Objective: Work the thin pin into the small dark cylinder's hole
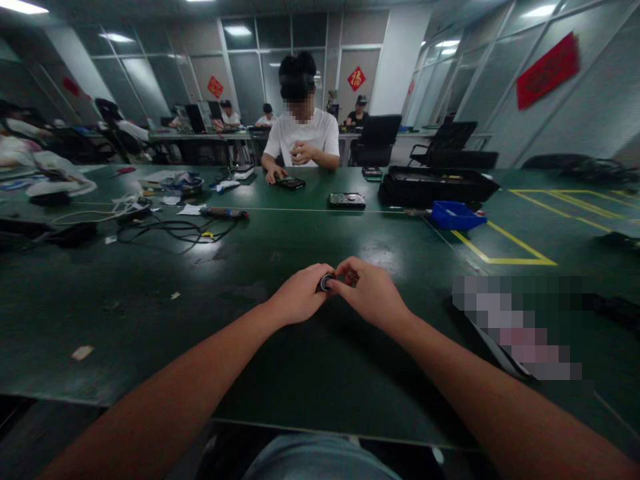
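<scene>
Near the middle of the green table, my left hand [303, 293] is closed around a small dark round object with a pale ring at its end [326, 283]. Most of that object is hidden by my fingers, so its kind does not show. My right hand [373, 290] meets it from the other side, its thumb pressed to the ringed end and its index finger curled over. Both hands are just above the tabletop [280, 360].
Ahead lie a hard drive [347, 200], a black tray [435, 187] and a blue bin [457, 215]. A screwdriver [225, 213] and black cables [170, 230] are at left. Across the table, a person [301, 137] handles another drive [291, 182]. A blurred flat item [515, 333] lies right.
</scene>
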Motion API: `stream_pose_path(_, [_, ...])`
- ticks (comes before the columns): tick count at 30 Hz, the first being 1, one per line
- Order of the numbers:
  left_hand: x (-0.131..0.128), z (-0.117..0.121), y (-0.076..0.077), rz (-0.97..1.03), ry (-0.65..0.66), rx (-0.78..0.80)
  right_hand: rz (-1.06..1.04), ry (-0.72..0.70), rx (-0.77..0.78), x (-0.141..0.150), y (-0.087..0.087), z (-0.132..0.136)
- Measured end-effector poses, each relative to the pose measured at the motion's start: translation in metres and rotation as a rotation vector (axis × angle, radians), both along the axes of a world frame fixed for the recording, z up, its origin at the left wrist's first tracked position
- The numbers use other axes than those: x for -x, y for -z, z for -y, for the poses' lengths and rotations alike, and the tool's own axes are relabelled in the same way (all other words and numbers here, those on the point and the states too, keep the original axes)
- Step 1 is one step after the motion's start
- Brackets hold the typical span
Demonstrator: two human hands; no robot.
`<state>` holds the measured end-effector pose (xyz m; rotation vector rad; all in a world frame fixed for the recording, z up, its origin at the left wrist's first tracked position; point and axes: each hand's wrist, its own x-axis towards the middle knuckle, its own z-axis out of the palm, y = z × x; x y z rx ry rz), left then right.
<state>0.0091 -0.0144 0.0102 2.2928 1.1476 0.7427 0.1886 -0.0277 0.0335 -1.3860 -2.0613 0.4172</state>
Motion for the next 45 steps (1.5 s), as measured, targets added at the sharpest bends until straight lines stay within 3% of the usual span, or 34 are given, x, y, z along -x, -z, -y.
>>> stream_pose_path(18, [0.001, -0.001, 0.003, -0.033, 0.020, 0.015, -0.060, -0.048, 0.028, 0.003, 0.002, 0.003])
stream_pose_path(28, [0.000, 0.002, 0.001, 0.004, 0.048, -0.002, 0.003, 0.014, -0.006, 0.001, 0.000, 0.002])
stream_pose_path(38, [0.007, -0.007, 0.003, 0.107, -0.168, -0.021, -0.177, -0.087, -0.155, -0.003, -0.007, 0.003])
stream_pose_path(45, [0.010, -0.010, 0.005, 0.146, -0.255, 0.061, -0.317, -0.024, -0.159, -0.007, -0.010, 0.011])
